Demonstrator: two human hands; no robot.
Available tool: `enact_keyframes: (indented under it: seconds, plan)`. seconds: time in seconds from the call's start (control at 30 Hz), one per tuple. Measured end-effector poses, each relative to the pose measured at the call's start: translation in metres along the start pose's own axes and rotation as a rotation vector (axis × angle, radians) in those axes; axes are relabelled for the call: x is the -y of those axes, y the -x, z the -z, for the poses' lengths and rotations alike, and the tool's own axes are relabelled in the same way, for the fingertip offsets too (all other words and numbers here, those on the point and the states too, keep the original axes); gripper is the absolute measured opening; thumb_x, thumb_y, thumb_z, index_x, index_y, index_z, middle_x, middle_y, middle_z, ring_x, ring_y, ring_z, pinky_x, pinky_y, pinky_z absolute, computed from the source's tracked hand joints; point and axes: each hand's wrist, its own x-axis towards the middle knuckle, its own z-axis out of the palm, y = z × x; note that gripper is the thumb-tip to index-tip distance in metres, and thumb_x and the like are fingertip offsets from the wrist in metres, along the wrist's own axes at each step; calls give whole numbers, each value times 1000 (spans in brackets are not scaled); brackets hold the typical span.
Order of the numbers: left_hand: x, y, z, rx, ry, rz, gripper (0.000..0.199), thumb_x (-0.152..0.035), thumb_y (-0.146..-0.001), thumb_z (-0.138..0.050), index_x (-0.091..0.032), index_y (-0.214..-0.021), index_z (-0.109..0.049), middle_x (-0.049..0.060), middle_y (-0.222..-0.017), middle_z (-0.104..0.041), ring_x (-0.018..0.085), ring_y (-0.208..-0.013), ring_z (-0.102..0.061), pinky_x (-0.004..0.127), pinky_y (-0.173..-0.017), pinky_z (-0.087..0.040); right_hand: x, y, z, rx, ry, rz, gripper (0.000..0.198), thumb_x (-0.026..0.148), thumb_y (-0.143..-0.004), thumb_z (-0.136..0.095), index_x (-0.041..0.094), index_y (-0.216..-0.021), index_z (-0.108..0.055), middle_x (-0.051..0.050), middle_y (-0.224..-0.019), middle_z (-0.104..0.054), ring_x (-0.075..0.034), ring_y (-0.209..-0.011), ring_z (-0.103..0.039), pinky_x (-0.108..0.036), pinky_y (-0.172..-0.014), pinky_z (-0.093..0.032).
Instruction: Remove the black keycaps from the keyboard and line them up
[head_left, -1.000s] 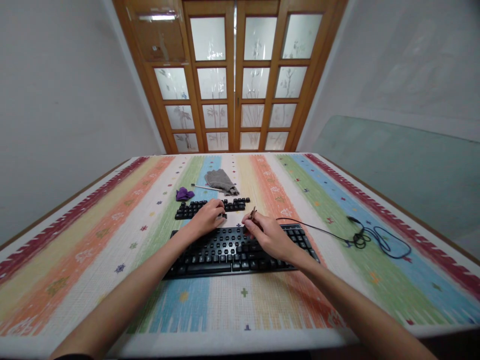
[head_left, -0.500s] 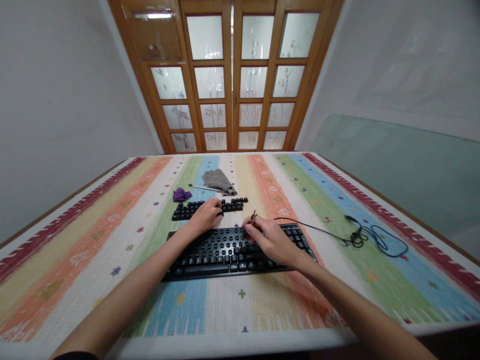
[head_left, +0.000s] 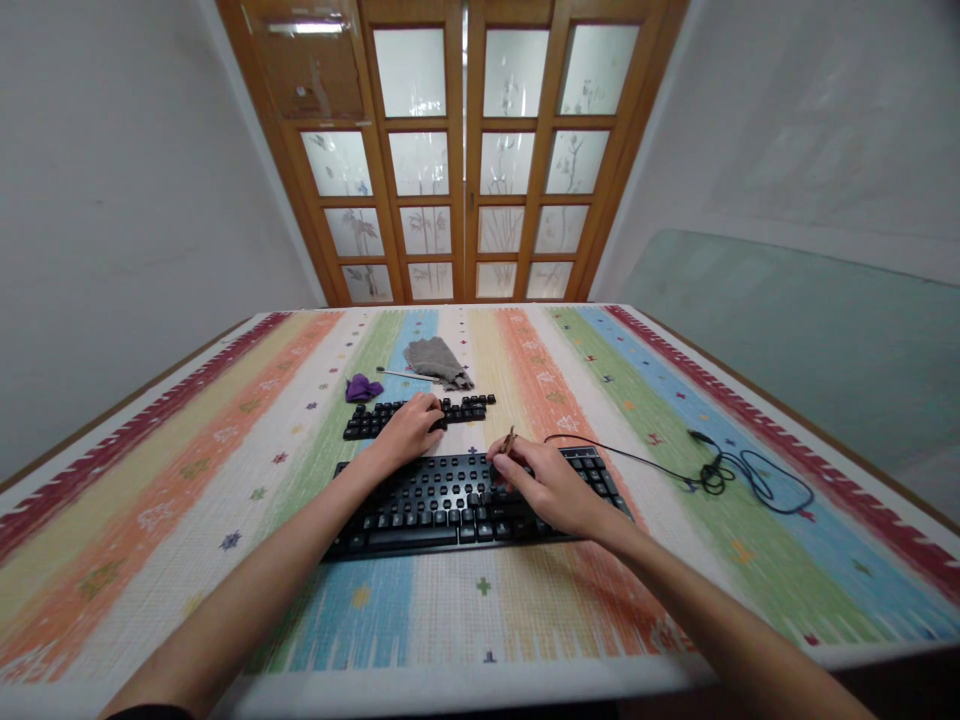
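Note:
A black keyboard (head_left: 420,537) lies before me, with many bare switch posts showing and keycaps on its lower rows and right side. Beyond it sit rows of loose black keycaps (head_left: 364,425). My left hand (head_left: 409,428) reaches over to these rows, its fingers closed on a keycap (head_left: 440,425) at their edge. Above the keyboard's upper right part is my right hand (head_left: 540,480), thumb and fingers pinched round a small brown tool (head_left: 509,440). Its tip sticks up past the fingers; its exact kind is unclear.
A purple cloth (head_left: 364,388) and a grey cloth (head_left: 437,362) lie behind the keycaps, with a thin brush-like stick (head_left: 405,374) between them. The keyboard's cable (head_left: 765,485) is coiled at the right. A striped tablecloth (head_left: 285,520) covers the table.
Both hands stay nearly in place. My right hand has shifted very slightly to the right with the small brown tool.

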Motion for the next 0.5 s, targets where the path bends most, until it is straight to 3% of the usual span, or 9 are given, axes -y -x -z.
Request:
enact_keyframes:
  seconds: [0.37,0.5]
  plan:
    - [24,31,14,-18,-95,63,23,-20,-80,-67,-16,-102,-64,10,-105,-58,26,-101,-53,42,-91,-48,-14,8,-13,-35,2,31,20,27,-97,-43,18,-85,-57,-6,-82,-65,-19,-74,-62,-31,-73,-45]
    - [30,36,13,-25,-106,71,25,-21,-80,-68,-16,-104,-63,10,-107,-58,26,-101,-52,43,-91,-48,-17,8,-27,-44,-39,-21,17,26,-97,-43,19,-88,-56,-3,-75,-64,-17,-65,-61,-29,-67,-46]
